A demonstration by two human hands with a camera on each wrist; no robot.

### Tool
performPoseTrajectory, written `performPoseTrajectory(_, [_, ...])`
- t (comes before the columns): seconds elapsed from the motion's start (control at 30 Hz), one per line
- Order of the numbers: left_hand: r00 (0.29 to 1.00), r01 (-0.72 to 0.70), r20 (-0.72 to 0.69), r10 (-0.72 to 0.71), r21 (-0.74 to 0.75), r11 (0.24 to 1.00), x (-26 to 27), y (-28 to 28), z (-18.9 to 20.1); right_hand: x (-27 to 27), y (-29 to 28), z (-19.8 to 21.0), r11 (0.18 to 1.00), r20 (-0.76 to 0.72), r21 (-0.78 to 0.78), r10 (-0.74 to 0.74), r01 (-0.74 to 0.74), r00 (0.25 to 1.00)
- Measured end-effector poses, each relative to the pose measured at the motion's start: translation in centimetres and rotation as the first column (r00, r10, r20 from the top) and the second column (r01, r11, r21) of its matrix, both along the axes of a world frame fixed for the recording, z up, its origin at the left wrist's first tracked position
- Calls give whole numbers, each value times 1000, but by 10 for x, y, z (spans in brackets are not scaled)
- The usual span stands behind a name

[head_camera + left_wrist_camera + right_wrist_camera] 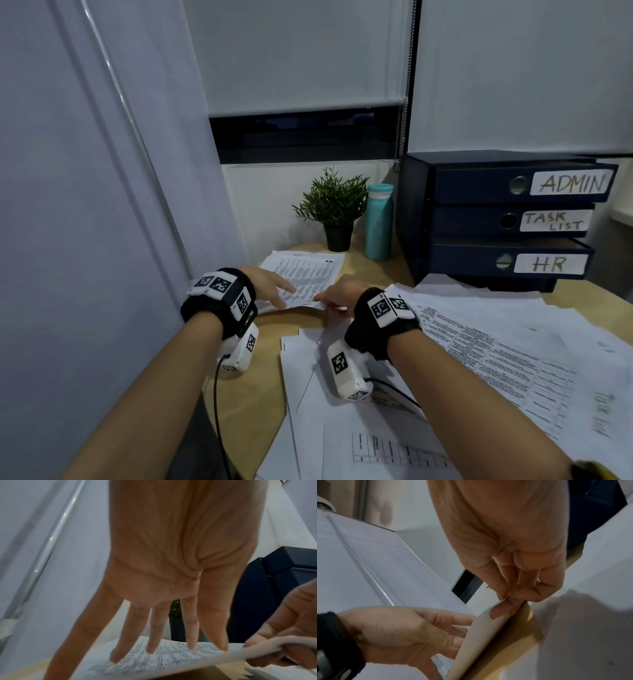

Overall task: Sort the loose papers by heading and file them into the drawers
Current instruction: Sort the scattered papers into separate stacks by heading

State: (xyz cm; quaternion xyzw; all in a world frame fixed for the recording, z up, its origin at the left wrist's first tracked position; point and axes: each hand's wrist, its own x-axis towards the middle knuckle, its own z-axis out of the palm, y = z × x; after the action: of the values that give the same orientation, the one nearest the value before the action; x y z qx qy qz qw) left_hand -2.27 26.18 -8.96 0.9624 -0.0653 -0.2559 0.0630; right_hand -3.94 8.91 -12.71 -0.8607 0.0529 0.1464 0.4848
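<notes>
Printed sheet [303, 277] lies mid-frame on desk [246, 411], below potted plant [334, 205]. We see left hand [270, 284] w/ grip spread, fingertips [150, 649] pressing sheet flat; right hand [339, 294] grip pinched on its near corner. Drawers [507, 219] at right.

My right hand [337, 293] hides the corner of the printed sheet [305, 274] it pinches, whose text is too small to read. The loose papers [496, 359] run off the frame's edge, partly burying the desk [246, 404].
</notes>
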Motion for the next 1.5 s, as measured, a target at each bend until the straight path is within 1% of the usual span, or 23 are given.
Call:
performPoseTrajectory(0.1, [999, 16, -40, -16, 11, 1000, -5, -3, 1, 1, 1, 3, 998, -2, -69, 2, -2, 1000])
performPoseTrajectory(0.27, [994, 63, -90, -60, 33, 997, -9, -3, 0, 1, -2, 3, 996, 8, -93, 9, -8, 1000])
performPoseTrajectory(0.37, [995, 65, -81, -62, 31, 997, -9, -7, 2, 4, -2, 3, 997, 0, -66, -40, 40, 999])
performPoseTrajectory(0.4, [994, 77, -77, -73, 38, 996, -8, -9, 2, 3, -3, 4, 998, 14, -54, -34, 35, 999])
performPoseTrajectory(0.5, [991, 122, -76, -114, 116, 986, -6, -16, 1, 6, -7, 3, 999, -13, -37, 6, -7, 1000])
performPoseTrajectory(0.63, [987, 155, -84, -141, 203, 967, -8, -24, -2, 5, -10, 1, 1000, -83, 20, -12, 14, 997])
performPoseTrajectory(0.7, [986, 160, -91, -143, 225, 961, -9, -26, -4, 2, -14, 5, 1000, -67, 24, 8, -7, 998])
performPoseTrajectory(0.8, [986, 166, -74, -151, 305, 938, -13, -30, -5, -6, -35, 18, 998, -39, -40, 50, -51, 998])
performPoseTrajectory(0.83, [986, 168, -74, -152, 334, 927, -14, -32, -4, -10, -45, 26, 993, -32, -96, 68, -71, 997])
performPoseTrajectory(0.87, [985, 171, -72, -156, 346, 923, -15, -32, -4, -16, -56, 34, 979, -18, -178, 97, -98, 995])
performPoseTrajectory(0.93, [987, 162, -62, -150, 358, 920, -16, -35, -4, -30, -83, 50, 886, -28, -437, 160, -156, 987])
performPoseTrajectory(0.97, [989, 148, -37, -144, 351, 925, -17, -35, -3, -35, -97, 57, 822, -39, -544, 174, -167, 984])
performPoseTrajectory(1.0, [990, 137, -18, -139, 323, 936, -17, -37, -2, -38, -113, 63, 773, -47, -614, 170, -163, 984])
performPoseTrajectory(1.03, [992, 127, -8, -129, 249, 960, -16, -42, -1, -40, -128, 67, 735, -58, -660, 155, -155, 986])
performPoseTrajectory(1.07, [992, 124, 5, -125, 135, 983, -16, -49, 1, -44, -142, 69, 697, -76, -700, 143, -155, 987])
performPoseTrajectory(1.1, [991, 126, 49, -127, 41, 991, -18, -58, 4, -48, -154, 70, 645, -106, -746, 128, -164, 986])
performPoseTrajectory(1.17, [983, 121, 149, -110, -67, 990, -24, -81, 9, -58, -174, 66, 506, -181, -837, 100, -207, 978])
performPoseTrajectory(1.2, [982, 131, 153, -113, -112, 985, -27, -92, 10, -63, -183, 60, 464, -221, -855, 78, -231, 972])
performPoseTrajectory(1.23, [990, 108, 112, -89, -171, 979, -31, -103, 10, -67, -191, 54, 447, -249, -859, 65, -251, 966])
performPoseTrajectory(1.3, [998, 56, 21, -52, -248, 967, -32, -119, 6, -74, -206, 41, 462, -284, -843, 56, -277, 957])
performPoseTrajectory(1.33, [999, 40, -2, -42, -247, 968, -34, -126, 5, -75, -212, 37, 484, -295, -828, 53, -282, 954])
performPoseTrajectory(1.4, [1000, 22, -10, -25, -221, 975, -34, -135, 3, -76, -222, 34, 540, -266, -807, 32, -240, 964])
performPoseTrajectory(1.5, [1000, 19, 0, -20, -194, 981, -41, -144, 8, -79, -228, 35, 570, -221, -797, 32, -199, 975])
